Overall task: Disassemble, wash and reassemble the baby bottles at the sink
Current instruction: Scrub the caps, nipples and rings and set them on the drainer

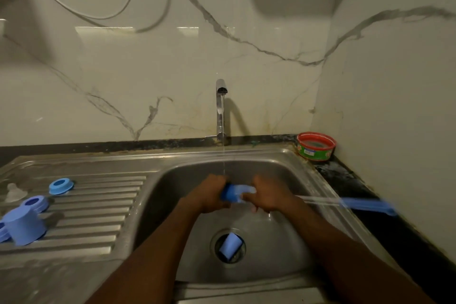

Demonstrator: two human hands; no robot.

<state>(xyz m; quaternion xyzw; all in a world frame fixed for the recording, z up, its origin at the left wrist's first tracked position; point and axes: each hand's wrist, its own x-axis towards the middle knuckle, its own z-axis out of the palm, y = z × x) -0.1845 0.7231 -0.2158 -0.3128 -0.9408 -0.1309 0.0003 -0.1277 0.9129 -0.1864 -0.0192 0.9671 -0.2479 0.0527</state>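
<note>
Blue bottle part (233,194) (blurred, maybe brush head) gripped by both hands' closed fingers (248,197); two rings on drainboard.

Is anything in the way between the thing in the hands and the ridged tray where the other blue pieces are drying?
Nothing visible. The blue part sits in both hands, and the sink rim toward the drainboard is bare.

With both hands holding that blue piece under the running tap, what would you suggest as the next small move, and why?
Probably turn the blue piece a little under the water stream to rinse its other side. Both the left hand and right hand grip it directly below the tap, which is running. Motion blur hides exactly which part it is. A blue cap lying over the drain also awaits pickup.
</note>
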